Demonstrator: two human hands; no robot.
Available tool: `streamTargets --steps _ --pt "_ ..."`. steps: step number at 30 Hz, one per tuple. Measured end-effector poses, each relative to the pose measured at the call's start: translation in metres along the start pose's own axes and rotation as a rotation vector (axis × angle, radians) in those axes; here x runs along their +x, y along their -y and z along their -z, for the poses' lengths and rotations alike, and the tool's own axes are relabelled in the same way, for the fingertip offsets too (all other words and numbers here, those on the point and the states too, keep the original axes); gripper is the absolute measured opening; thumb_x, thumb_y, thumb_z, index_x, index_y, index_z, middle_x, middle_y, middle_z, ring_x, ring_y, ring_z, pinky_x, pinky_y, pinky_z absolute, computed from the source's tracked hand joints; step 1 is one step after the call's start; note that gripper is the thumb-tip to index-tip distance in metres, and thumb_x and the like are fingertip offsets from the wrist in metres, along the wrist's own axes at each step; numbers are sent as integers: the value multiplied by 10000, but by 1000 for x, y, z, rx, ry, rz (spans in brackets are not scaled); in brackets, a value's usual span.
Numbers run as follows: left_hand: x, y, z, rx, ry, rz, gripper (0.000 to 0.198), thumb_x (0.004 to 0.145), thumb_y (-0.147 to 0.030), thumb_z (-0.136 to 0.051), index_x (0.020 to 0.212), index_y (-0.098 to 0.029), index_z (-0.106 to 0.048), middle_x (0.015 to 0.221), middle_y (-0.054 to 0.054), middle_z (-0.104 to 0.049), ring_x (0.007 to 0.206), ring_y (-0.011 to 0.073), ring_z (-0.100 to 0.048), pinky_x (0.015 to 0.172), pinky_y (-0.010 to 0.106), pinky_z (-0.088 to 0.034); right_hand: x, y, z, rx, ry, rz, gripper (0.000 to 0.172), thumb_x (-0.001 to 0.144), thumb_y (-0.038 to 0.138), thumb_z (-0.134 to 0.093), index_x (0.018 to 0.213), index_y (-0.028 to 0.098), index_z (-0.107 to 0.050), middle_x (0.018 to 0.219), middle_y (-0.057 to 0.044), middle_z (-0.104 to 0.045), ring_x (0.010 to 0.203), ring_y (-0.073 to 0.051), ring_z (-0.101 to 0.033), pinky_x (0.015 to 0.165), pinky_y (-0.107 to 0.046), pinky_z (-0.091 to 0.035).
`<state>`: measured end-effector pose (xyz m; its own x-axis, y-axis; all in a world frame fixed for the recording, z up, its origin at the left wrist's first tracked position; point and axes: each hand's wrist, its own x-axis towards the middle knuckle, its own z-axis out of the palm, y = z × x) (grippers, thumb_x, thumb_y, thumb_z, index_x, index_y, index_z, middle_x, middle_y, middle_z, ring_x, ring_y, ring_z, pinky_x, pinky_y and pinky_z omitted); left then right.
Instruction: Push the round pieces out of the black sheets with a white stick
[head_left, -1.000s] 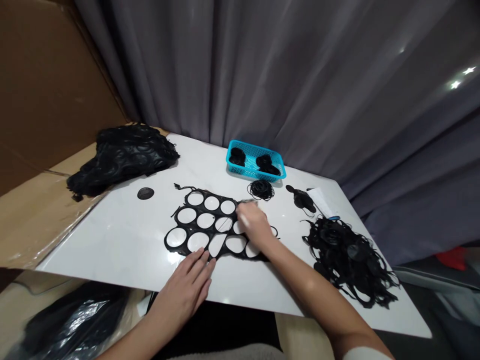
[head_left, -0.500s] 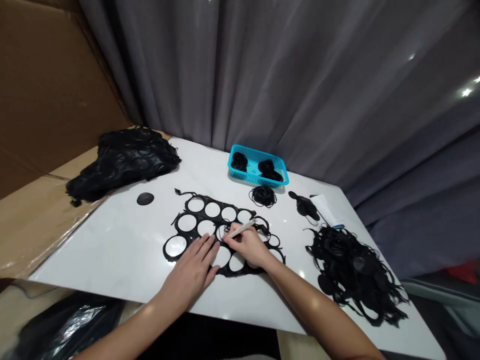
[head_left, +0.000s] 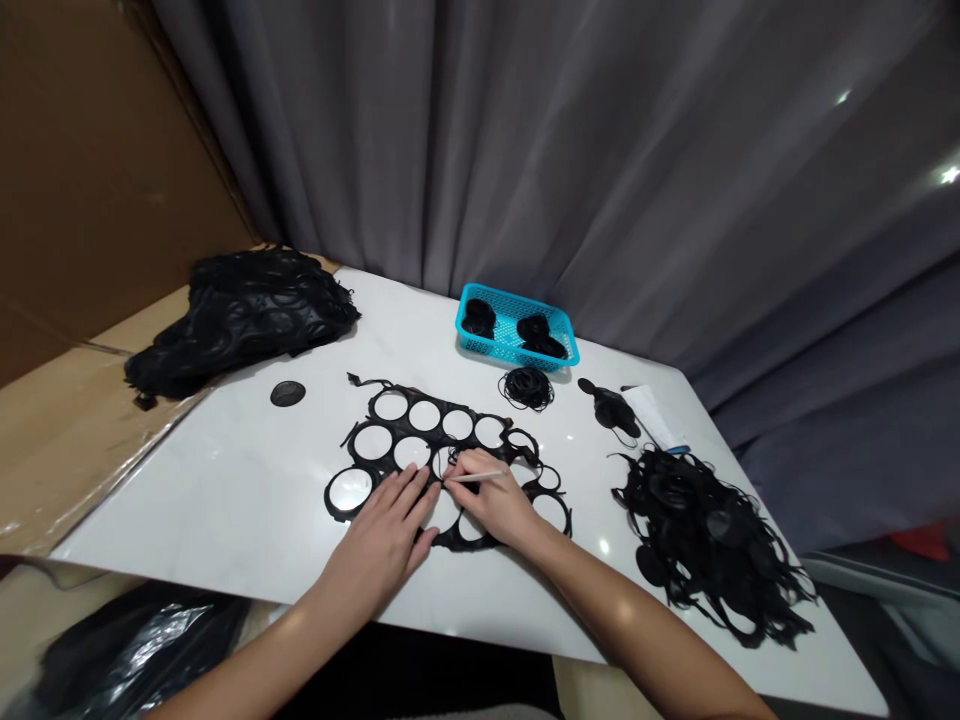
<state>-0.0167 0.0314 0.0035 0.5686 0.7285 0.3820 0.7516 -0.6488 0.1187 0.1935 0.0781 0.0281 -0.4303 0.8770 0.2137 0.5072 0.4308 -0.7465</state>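
Swung flatter, a white stylus (head_left: 476, 478) sits pinched in the right hand (head_left: 496, 498).

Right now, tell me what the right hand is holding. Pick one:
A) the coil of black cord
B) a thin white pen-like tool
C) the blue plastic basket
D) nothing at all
B. The right hand pinches a thin white pen-like tool between its fingers, just above the black cut-out sheet.
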Motion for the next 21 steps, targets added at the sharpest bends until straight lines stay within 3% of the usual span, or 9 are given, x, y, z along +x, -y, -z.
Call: streamTargets --steps 4,7,9,11,14,18,21 --pt "1 0 -1 2 -12 1 429 1020 -324 -477 1392 -138 -581 1468 143 -571 1385 314 -509 1140 482 -416 -8 1 -8 -272 74 225 148 998 177 -481 874 202 -557 948 -81 -671 880 -222 -537 782 -340 -418" --pt "0 1 -3 -16 -7 11 420 1013 -323 -486 1383 -153 -589 1473 131 -569 1387 313 -505 1142 481 -412 7 -8 4 -428 57 262 121 970 154 -484 891 201 -562 958 -92 -672 892 -240 -524 799 -362 -392" --pt "-2 1 -3 -31 -2 15 420 1014 -319 -485 1394 -170 -583 1474 120 -569 1399 306 -492 1151 479 -402 29 -22 25 -466 -83 170 164 954 147 -464 822 211 -538 875 -84 -653 845 -237 -517 781 -356 -379" --pt "-4 2 -2 -38 0 11 421 1016 -317 -485 1405 -183 -574 1471 110 -574 1403 299 -486 1153 481 -399 54 -41 52 -492 -310 -32 201 928 150 -445 747 225 -487 772 -73 -610 781 -238 -500 723 -341 -361" --pt "-1 3 6 -65 28 14 403 1015 -333 -493 1384 -201 -590 1447 104 -593 1368 304 -516 1108 487 -441 80 -60 83 -386 -418 -228 189 893 213 -489 710 241 -453 668 -24 -556 692 -220 -497 664 -311 -340" --pt "24 13 15 -115 76 82 363 1031 -350 -469 1339 -225 -615 1375 101 -628 1215 286 -609 989 456 -518 84 -55 79 -156 -297 -279 232 847 315 -581 668 240 -455 643 8 -561 649 -191 -517 654 -289 -362" --pt "47 27 7 -84 57 46 420 1027 -383 -479 1377 -179 -588 1431 136 -586 1317 312 -542 1060 471 -471 75 -39 55 -16 -140 -246 222 837 335 -604 677 234 -488 649 22 -580 648 -172 -531 636 -266 -375"
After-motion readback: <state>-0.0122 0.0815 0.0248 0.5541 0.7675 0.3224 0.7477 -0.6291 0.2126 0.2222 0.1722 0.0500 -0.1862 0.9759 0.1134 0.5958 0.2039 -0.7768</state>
